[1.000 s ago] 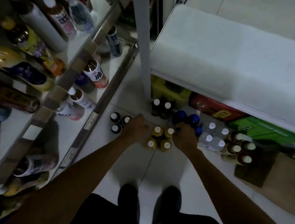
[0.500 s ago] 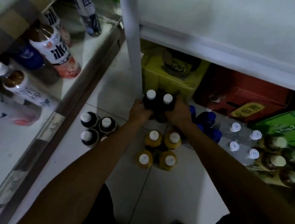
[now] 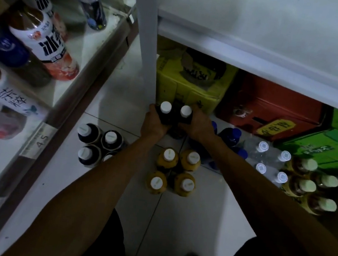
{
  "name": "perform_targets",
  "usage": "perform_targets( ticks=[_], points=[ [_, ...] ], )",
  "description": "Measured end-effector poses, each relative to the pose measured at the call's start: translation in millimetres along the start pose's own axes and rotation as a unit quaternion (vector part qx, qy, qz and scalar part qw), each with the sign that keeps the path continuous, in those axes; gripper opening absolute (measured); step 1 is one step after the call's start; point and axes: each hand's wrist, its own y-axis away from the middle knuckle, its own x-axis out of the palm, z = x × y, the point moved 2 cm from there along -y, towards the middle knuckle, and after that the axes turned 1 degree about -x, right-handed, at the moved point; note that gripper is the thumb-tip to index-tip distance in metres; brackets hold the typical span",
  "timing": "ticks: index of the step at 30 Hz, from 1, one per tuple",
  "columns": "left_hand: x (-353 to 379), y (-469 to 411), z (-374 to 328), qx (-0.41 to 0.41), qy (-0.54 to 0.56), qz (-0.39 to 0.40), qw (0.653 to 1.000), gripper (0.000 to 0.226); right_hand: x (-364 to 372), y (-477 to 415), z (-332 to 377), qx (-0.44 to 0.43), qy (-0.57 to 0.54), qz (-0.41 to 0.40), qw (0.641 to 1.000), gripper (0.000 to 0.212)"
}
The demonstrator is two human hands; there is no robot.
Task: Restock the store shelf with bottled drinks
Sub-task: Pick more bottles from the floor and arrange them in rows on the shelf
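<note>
Two dark bottles with white caps stand side by side on the floor in front of a yellow carton. My left hand (image 3: 154,122) grips the left dark bottle (image 3: 164,110), and my right hand (image 3: 197,126) grips the right dark bottle (image 3: 185,114). Just nearer to me stand several yellow bottles (image 3: 173,172) with white caps. To their left is a cluster of dark bottles (image 3: 96,144). The store shelf (image 3: 78,84) runs along the left, with labelled bottles (image 3: 45,43) lying on it.
A white post (image 3: 145,48) rises just left of my hands. Under a white ledge (image 3: 260,56) sit yellow (image 3: 194,83), red (image 3: 274,112) and green cartons (image 3: 334,146). Blue-capped bottles (image 3: 231,136), clear water bottles (image 3: 272,161) and pale-capped bottles (image 3: 312,185) crowd the floor to the right.
My hands left the yellow bottles and reached farther forward to the two dark bottles by the yellow carton, then closed around them. The camera dropped closer to the floor.
</note>
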Motion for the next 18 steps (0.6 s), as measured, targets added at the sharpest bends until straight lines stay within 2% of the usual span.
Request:
perform_targets(
  ticks=[4,8,12,16,18],
  points=[
    [0.2,4.0,4.0,0.01,-0.027,-0.012,1.0,0.071,6.7,1.2,-0.3,0.0,-0.011,-0.008,1.0,0.056],
    [-7.0,16.5,-2.8,0.017,-0.043,-0.066,0.997,0.067,10.1,0.0,-2.7,0.006,-0.028,-0.004,1.0,0.063],
    [-34.9,32.0,-30.4,0.056,0.003,-0.082,0.995,0.063,12.7,1.1,0.5,0.03,-0.041,0.035,0.998,0.088],
    [-79.2,54.3,-65.7,0.114,0.052,-0.057,0.99,0.065,12.3,2.0,2.6,0.053,-0.061,0.042,0.996,0.09],
    [-99.3,73.6,-81.6,0.143,0.104,-0.048,0.983,0.07,13.3,1.7,0.4,0.046,-0.061,0.051,0.996,0.098]
  ],
)
